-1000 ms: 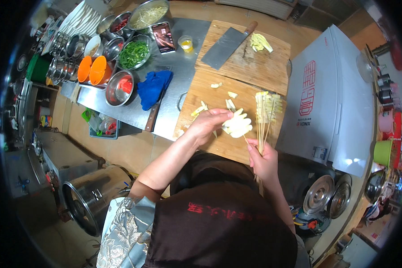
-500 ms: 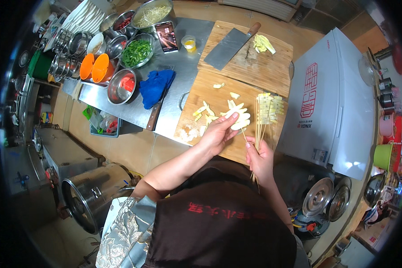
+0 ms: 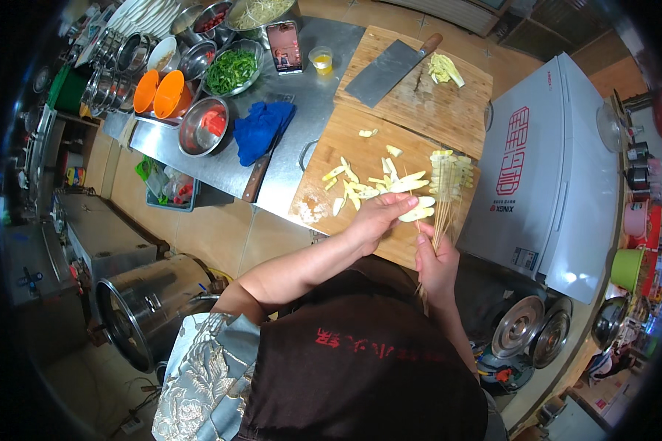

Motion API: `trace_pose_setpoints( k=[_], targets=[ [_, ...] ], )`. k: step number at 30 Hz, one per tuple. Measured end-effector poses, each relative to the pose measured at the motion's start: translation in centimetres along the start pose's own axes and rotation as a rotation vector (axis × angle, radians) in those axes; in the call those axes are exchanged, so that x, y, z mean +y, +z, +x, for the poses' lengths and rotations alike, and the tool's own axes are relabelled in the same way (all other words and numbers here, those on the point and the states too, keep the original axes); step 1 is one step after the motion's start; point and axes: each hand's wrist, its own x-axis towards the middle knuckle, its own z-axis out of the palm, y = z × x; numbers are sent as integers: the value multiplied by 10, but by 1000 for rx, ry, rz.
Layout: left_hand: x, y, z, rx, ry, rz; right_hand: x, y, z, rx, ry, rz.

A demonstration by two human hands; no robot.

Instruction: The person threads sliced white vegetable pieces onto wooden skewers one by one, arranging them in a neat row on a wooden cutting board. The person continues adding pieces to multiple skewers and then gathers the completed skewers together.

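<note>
My left hand (image 3: pixel 381 220) pinches pale yellow vegetable slices (image 3: pixel 419 211), possibly bamboo shoot, between thumb and fingers. My right hand (image 3: pixel 438 264) is closed round a bundle of thin wooden skewers (image 3: pixel 442 213), and one skewer runs up to the pinched slices. How far its tip goes in is hidden. Both hands are over the front edge of the near wooden cutting board (image 3: pixel 338 143). Loose slices (image 3: pixel 351 192) are scattered left of my left hand. Beyond the bundle, skewered slices (image 3: pixel 456 176) lie in a row at the board's right side.
A cleaver (image 3: pixel 384 73) and a pale vegetable piece (image 3: pixel 445 70) rest on the far board (image 3: pixel 460 103). Left on the steel table are a blue cloth (image 3: pixel 261 131), a knife (image 3: pixel 256 180), a steel bowl (image 3: pixel 191 136), a bowl of chopped greens (image 3: pixel 229 82) and a propped phone (image 3: pixel 285 48). A white freezer (image 3: pixel 522 176) stands right.
The whole view has shifted slightly. My hands have come closer together, with the slices nearer the skewer bundle. Both keep their hold.
</note>
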Motion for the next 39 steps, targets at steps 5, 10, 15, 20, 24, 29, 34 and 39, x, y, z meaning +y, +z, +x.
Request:
trace_pose_setpoints(
  k=[5, 10, 15, 20, 24, 29, 34, 39],
  targets=[
    [14, -9, 4, -4, 48, -219, -10, -7, -2, -52, 64, -64],
    [10, -23, 14, 19, -4, -170, -9, -6, -5, -99, 57, -113],
    [1, -22, 9, 30, 13, -120, -6, -6, -5, -96, 117, -90],
    [10, -27, 14, 47, 56, 73, -7, -9, 2, -41, 92, -30],
    [47, -63, 31, 200, 316, 797, -8, -22, 10, 53, 67, -4],
    [62, -103, 33, 293, 813, 1869, -6, -31, 11, 101, 71, -35],
    [63, -110, 38, 266, 762, 1976, -8, -28, 6, 81, 71, -31],
    [65, -91, 32, 371, 597, 1527, -21, -28, 0, -18, 120, -99]
  ],
)
